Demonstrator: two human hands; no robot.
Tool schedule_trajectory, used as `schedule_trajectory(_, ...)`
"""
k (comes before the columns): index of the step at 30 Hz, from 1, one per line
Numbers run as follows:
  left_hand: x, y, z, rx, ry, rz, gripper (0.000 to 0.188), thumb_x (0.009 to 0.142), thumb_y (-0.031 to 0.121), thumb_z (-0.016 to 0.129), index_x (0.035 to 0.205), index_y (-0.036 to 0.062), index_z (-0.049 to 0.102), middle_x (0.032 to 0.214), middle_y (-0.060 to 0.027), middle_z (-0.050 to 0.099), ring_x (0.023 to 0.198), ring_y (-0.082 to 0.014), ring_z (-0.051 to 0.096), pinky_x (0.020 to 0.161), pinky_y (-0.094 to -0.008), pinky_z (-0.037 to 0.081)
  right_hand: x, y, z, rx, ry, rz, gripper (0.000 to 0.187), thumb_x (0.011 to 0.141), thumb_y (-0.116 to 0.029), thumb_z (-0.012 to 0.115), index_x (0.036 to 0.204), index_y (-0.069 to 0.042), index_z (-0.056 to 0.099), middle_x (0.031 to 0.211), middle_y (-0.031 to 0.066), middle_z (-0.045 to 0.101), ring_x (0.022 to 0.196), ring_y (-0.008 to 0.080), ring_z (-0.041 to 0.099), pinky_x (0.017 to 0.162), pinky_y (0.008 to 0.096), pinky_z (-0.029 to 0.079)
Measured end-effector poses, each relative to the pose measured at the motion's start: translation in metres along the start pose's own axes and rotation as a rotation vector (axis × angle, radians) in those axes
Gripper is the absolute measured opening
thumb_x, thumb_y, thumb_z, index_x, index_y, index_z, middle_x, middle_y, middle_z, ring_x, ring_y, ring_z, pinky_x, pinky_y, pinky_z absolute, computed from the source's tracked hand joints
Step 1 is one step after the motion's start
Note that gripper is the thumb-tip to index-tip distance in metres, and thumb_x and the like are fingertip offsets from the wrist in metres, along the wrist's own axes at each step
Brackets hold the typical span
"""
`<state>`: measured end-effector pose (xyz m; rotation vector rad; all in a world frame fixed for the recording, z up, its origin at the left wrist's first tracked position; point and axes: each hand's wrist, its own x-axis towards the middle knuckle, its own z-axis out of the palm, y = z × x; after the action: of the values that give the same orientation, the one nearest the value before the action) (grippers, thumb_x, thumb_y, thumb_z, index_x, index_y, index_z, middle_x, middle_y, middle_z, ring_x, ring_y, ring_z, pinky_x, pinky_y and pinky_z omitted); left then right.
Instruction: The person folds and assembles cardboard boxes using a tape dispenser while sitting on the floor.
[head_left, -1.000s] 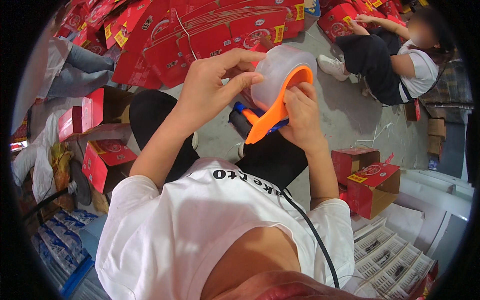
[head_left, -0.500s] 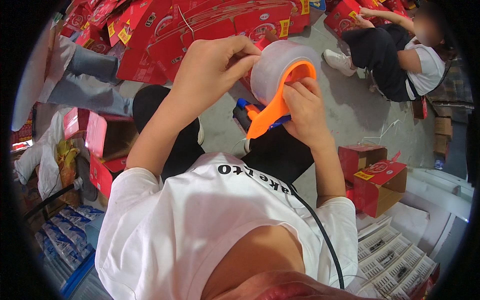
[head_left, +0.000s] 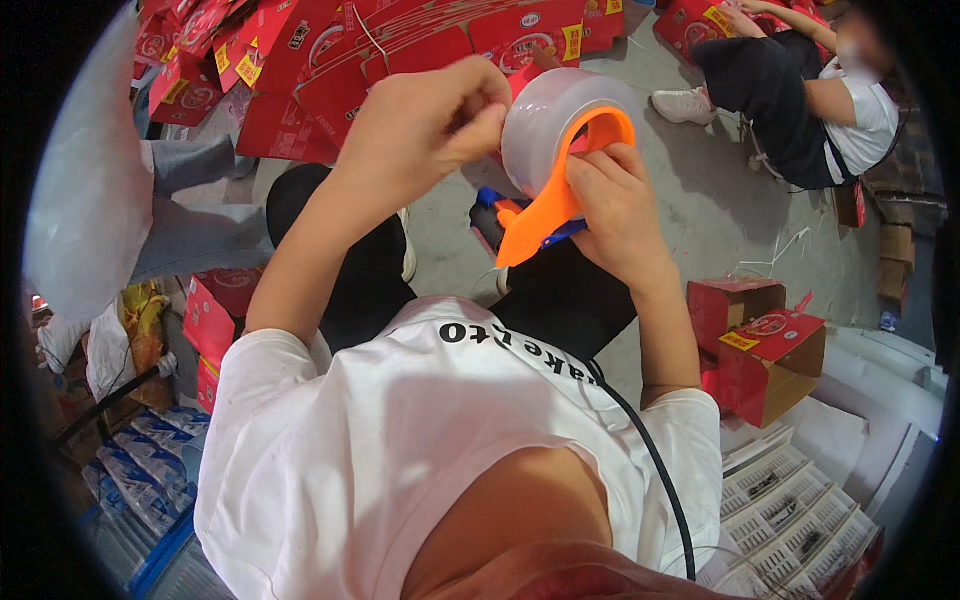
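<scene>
My right hand (head_left: 622,205) is closed on a tape dispenser, its fingers in and over the orange ring (head_left: 545,215). A wide roll of clear packing tape (head_left: 535,125) sits on the dispenser, its flat side turned toward me. Blue parts (head_left: 487,197) of the dispenser show below the roll. At the roll's left edge is my left hand (head_left: 425,125), its fingers curled in and the thumb close to the index finger. Whatever may be pinched there is too small to make out. The dispenser is held above my knees.
Stacked flat red cartons (head_left: 420,60) lie ahead. Open red boxes (head_left: 765,365) stand at right, another red box (head_left: 212,315) at left. A co-worker (head_left: 800,110) sits at far right; another person's jeans (head_left: 200,230) and a pale plastic sheet (head_left: 90,200) are at left.
My left thumb and fingers have shifted slightly left and curled more. The dispenser has barely moved in my right hand. At left, the pale plastic sheet has come further into view.
</scene>
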<state>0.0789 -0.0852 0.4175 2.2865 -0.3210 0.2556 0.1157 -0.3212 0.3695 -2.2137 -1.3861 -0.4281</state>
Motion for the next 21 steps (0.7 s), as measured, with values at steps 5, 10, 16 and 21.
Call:
schedule_trajectory(5,-0.002,-0.004,0.004,-0.090,0.132,0.031,0.027,0.092,0.015,0.066,0.117,0.0054,0.066,0.087,-0.0061,0.071,0.076,-0.0132,0.068,0.068,-0.0255,0.054,0.000,0.002,0.003,0.001,0.003,0.003,0.053,0.057,-0.003,0.075,0.106,-0.004,0.056,0.095,0.0078,0.064,0.088,0.0262,0.061,0.089,0.0389,0.044)
schedule_trajectory(10,-0.004,-0.008,0.007,-0.026,0.021,-0.044,0.029,0.089,0.014,0.069,0.116,0.0065,0.067,0.094,-0.0084,0.073,0.087,-0.0174,0.071,0.075,-0.0266,0.056,-0.001,0.001,0.002,0.000,-0.011,-0.004,0.052,0.058,-0.003,0.076,0.107,-0.004,0.056,0.095,0.0078,0.064,0.088,0.0260,0.061,0.090,0.0387,0.043)
schedule_trajectory(16,-0.006,-0.003,0.014,0.270,0.060,0.040,0.016,0.092,0.016,0.066,0.103,0.0036,0.064,0.087,-0.0060,0.069,0.078,-0.0148,0.067,0.067,-0.0257,0.053,-0.001,0.002,0.004,-0.024,-0.013,-0.010,0.050,0.060,-0.003,0.074,0.106,-0.004,0.056,0.093,0.0077,0.063,0.087,0.0260,0.061,0.089,0.0384,0.043)
schedule_trajectory(21,-0.010,-0.008,0.017,-0.314,-0.050,-0.157,0.015,0.096,0.020,0.058,0.100,0.0062,0.059,0.074,-0.0019,0.057,0.068,-0.0111,0.054,0.062,-0.0239,0.042,0.002,0.001,0.004,-0.063,-0.013,0.044,0.043,0.065,-0.002,0.069,0.106,-0.004,0.056,0.088,0.0081,0.062,0.083,0.0262,0.060,0.088,0.0385,0.043)
